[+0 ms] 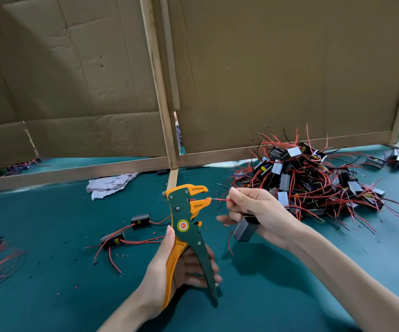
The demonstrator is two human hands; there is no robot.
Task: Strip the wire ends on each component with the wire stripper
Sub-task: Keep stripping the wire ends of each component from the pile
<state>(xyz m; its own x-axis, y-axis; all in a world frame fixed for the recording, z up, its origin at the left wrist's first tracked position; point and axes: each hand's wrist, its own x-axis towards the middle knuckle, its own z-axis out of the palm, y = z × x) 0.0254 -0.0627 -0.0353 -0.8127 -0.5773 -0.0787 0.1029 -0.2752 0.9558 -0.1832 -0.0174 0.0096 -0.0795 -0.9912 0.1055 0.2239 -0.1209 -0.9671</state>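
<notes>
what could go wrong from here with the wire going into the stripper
1. The red wire only reaches the tip of the wire stripper's open jaws, so a squeeze by the left hand might miss it or strip too little.
2. The right hand pinches the wire fairly near the jaws; fingertips could get nipped.
3. The component sits under that hand's lower fingers, so the pull might tug it loose.

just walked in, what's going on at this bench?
A person's left hand holds the wire stripper upright by its handles. The right hand grips a small dark component and pinches a red wire, its tip at the stripper's head. A pile of components sits at right; two more components lie on the green table at left.
</notes>
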